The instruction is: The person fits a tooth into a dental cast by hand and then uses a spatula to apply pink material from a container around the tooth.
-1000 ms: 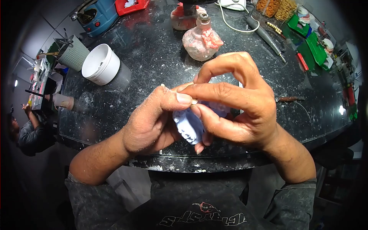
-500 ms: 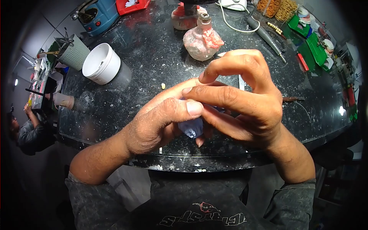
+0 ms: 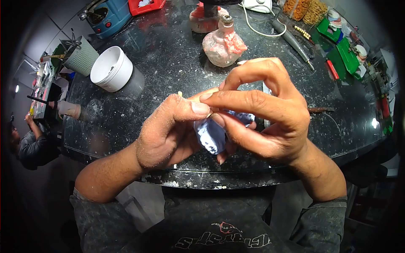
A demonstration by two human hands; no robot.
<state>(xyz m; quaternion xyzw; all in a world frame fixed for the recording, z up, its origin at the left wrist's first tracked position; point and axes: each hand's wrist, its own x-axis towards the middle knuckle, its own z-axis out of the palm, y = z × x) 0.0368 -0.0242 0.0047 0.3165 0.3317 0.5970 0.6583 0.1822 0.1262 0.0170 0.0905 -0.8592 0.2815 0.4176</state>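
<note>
A pale blue dental cast [image 3: 211, 135] with moulded tooth shapes along its lower edge sits between my hands, above the front of the dark worktop. My left hand [image 3: 166, 130] cradles it from below and behind, thumb lying along the top. Over the cast, my right hand [image 3: 270, 114] has its thumb and index finger pinched close to the left thumb tip. Whatever is between those fingertips is too small and covered to make out. The right hand's other fingers curl above. Part of the cast is hidden behind the right thumb.
A glass bottle with pink smears [image 3: 223, 46] stands beyond my hands. A white tub [image 3: 112, 69] is at left, with a grey woven bin [image 3: 80, 59] beside it. A handpiece [image 3: 295, 44] with a cord and green trays [image 3: 344, 59] lie at right. Another person [image 3: 31, 141] is far left.
My left thumb has drawn back a little to the left, and more of the blue cast shows. The right thumb has shifted up and bent in toward the left thumb tip.
</note>
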